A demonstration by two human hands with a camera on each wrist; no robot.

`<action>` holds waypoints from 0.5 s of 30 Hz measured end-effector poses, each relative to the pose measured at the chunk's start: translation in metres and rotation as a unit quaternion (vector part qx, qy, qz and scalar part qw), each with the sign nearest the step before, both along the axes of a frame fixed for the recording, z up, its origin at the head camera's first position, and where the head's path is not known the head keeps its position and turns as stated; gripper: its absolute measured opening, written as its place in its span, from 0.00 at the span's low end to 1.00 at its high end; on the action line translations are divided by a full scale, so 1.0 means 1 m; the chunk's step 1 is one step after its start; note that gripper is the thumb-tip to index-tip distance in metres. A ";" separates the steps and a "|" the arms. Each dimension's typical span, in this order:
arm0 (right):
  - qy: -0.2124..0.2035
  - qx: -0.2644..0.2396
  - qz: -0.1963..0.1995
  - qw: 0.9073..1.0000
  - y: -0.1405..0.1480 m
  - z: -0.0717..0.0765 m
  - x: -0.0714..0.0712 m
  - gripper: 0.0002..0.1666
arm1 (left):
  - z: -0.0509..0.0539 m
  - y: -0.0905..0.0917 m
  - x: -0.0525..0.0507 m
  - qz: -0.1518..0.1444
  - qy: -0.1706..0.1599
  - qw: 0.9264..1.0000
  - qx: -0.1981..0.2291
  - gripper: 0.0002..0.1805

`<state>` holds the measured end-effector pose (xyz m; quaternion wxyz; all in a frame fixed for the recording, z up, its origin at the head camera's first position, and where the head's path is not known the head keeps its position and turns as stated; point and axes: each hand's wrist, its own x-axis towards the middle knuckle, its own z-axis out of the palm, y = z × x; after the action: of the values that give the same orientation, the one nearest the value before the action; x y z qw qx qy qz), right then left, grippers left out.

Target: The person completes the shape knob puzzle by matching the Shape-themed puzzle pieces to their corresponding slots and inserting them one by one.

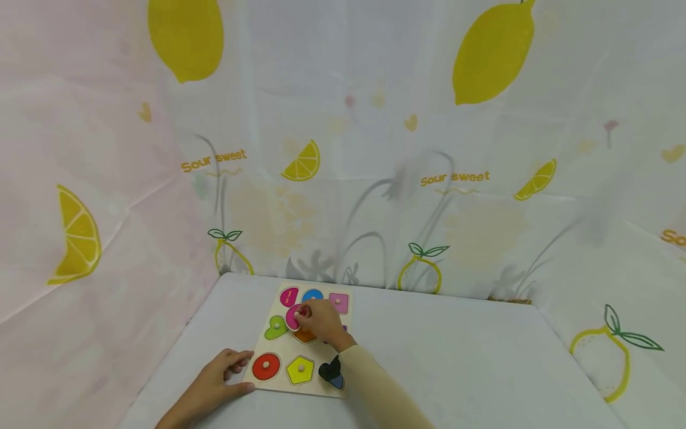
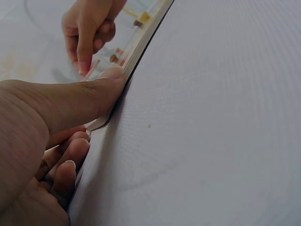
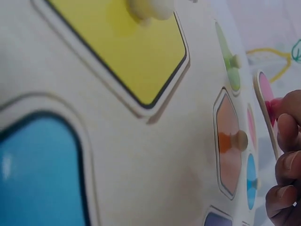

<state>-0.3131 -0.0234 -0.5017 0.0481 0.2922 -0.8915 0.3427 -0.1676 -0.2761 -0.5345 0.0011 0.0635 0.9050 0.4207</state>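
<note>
A wooden knob puzzle board (image 1: 289, 349) lies on the white table. Pinched by its small knob, a magenta puzzle piece (image 1: 292, 318) is in my right hand (image 1: 323, 323), raised over the board's upper part. The right wrist view shows this piece (image 3: 266, 86) tilted and apart from the board. A magenta recess (image 1: 289, 297) with small lettering lies at the board's far left corner. My left hand (image 1: 220, 376) holds the near left corner, thumb (image 2: 89, 101) against the near edge and fingers curled by the left side.
Seated pieces include a green heart (image 1: 276, 327), a red circle (image 1: 266, 366), a yellow pentagon (image 1: 300, 370), a blue piece (image 1: 312, 295) and a pink square (image 1: 339, 302). My right forearm (image 1: 383, 387) shades the near right corner. A lemon-printed curtain (image 1: 343, 226) stands behind the table.
</note>
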 end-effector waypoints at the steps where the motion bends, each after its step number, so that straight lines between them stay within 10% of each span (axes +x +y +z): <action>1: -0.003 0.001 -0.001 1.000 -0.002 -0.001 0.000 0.09 | 0.000 0.000 0.000 0.000 0.000 1.000 -0.002 0.38; 15: 0.020 0.014 -0.005 1.000 -0.018 -0.003 -0.004 0.07 | 0.000 0.000 -0.001 -0.001 0.002 1.000 -0.004 0.38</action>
<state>-0.3174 -0.0414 -0.5045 0.0632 0.2951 -0.8966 0.3241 -0.1687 -0.2759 -0.5350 0.0005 0.0654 0.9064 0.4173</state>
